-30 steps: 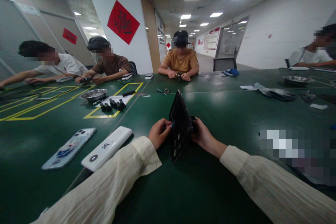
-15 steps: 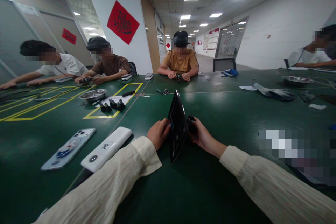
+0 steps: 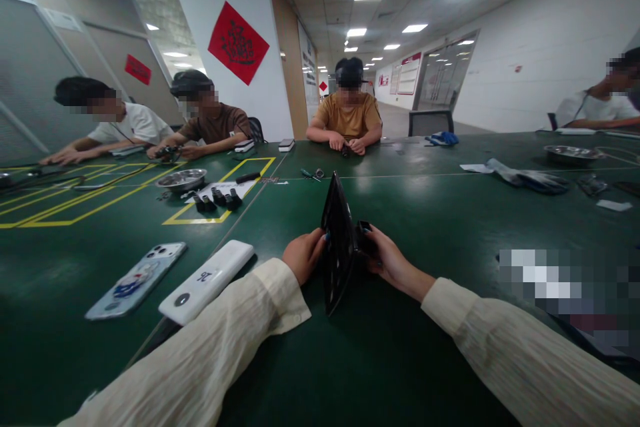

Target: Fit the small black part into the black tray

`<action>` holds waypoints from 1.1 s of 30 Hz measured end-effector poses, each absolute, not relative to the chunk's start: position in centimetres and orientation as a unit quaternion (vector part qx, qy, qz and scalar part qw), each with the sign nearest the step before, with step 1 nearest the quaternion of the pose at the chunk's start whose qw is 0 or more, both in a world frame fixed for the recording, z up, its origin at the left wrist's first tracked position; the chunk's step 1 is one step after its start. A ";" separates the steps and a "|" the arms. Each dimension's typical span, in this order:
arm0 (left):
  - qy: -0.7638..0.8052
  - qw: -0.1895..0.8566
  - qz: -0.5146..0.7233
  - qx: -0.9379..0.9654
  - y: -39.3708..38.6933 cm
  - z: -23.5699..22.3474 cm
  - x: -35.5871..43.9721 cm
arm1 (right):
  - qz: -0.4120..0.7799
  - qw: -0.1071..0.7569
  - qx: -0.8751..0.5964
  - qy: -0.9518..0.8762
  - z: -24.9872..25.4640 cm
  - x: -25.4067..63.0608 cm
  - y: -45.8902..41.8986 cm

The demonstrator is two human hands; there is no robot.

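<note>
A thin black panel [image 3: 336, 247] stands on edge, upright and slightly tilted, in front of me above the green table [image 3: 425, 227]. My left hand [image 3: 304, 255] is closed at its left face, thumb pressed on it and the other fingers partly hidden. On the other side, my right hand [image 3: 387, 255] grips a small black block [image 3: 366, 235] that sits against the panel. Whether block and panel are joined I cannot tell. Left of my left forearm lie a white power bank [image 3: 207, 282] marked 26 and a phone in a patterned case [image 3: 137, 280].
Across the table a person [image 3: 345, 113] handles a small dark item; others sit left and right. A metal bowl [image 3: 181, 179] and several black cylindrical parts [image 3: 217, 200] stand at left. Gloves [image 3: 530, 177] and another bowl [image 3: 573, 154] lie at right. A blurred-out item [image 3: 565, 287] lies nearer.
The whole view has shifted slightly to the right. My hands keep their hold on the panel and block, with hardly any movement.
</note>
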State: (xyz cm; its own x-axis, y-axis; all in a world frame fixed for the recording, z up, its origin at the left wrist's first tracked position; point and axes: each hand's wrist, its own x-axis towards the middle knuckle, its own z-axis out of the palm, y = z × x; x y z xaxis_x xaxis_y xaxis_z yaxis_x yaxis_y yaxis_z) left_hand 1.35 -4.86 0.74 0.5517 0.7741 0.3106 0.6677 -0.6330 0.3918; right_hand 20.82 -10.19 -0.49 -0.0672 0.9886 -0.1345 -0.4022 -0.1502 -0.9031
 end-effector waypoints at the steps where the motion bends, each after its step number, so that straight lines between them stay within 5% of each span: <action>1: 0.412 0.115 0.233 0.873 -4.9 0.8 1.4 | 0.640 0.544 -0.407 -0.359 -0.5 20.8 -10.2; 20: 0.397 0.233 0.297 0.837 -4.9 0.7 1.4 | 0.630 0.533 -0.426 -0.371 -0.3 20.7 -10.3; 33: 0.401 0.215 0.278 0.846 -4.4 -0.4 1.1 | 0.627 0.538 -0.427 -0.368 -0.8 20.8 -10.1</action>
